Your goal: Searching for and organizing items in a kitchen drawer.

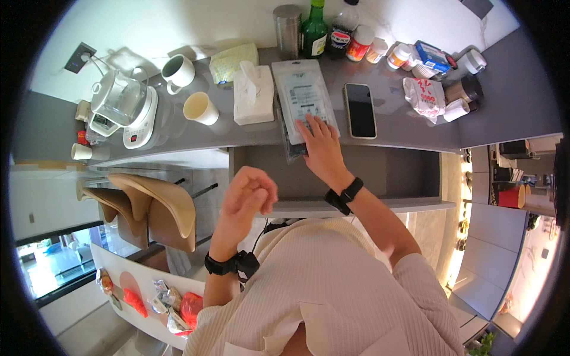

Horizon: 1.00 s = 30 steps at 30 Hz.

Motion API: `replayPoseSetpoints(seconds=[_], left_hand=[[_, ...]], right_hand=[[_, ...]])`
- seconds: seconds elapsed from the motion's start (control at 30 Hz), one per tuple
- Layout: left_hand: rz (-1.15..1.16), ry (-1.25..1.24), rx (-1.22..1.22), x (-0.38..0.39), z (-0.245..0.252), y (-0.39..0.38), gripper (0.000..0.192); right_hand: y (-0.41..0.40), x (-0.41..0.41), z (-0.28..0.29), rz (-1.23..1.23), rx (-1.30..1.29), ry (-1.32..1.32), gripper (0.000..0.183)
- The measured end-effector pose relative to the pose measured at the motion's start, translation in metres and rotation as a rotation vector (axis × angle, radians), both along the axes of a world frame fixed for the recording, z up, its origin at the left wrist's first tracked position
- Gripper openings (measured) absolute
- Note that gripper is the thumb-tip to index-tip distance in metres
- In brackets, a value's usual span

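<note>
My right hand [323,144] lies with its fingers spread on the lower end of a flat plastic packet [303,91], which rests on the grey counter. Under it a darker plastic packet [291,151] sticks out past the counter's front edge, above the open drawer. My left hand [250,191] is raised left of the drawer, fingers curled, touching nothing; whether its palm is empty is hard to see. Right of the packets lies a smartphone [360,111] with a dark screen. To their left stands a box of tissues [254,100].
An open grey drawer [378,173] juts out below the counter [218,133]. On the counter are a paper cup [201,109], a mug [179,71], a glass kettle [120,100], a green bottle [315,33], a cola bottle [342,35] and a white bag [423,98]. Chairs [164,209] stand lower left.
</note>
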State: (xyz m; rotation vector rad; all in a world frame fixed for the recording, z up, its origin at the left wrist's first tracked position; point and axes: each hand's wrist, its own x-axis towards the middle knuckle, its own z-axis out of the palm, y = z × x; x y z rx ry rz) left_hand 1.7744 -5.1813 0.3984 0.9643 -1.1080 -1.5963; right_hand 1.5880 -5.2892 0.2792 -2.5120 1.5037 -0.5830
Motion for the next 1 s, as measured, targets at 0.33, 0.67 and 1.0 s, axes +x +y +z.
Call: replayPoseSetpoints(seconds=[0.33, 0.67, 1.0], left_hand=[[0.155, -0.279, 0.124, -0.008, -0.066, -0.033, 0.011], [0.542, 0.146, -0.096, -0.062, -0.114, -0.087, 0.034], [0.306, 0.456, 0.127, -0.086, -0.049, -0.083, 0.032]], right_hand=[[0.022, -0.072, 0.052, -0.310, 0.305, -1.027, 0.027], [0.054, -0.091, 0.067, -0.326, 0.497, -1.789, 0.021], [0.073, -0.094, 0.060, -0.094, 0.781, -1.299, 0.046]])
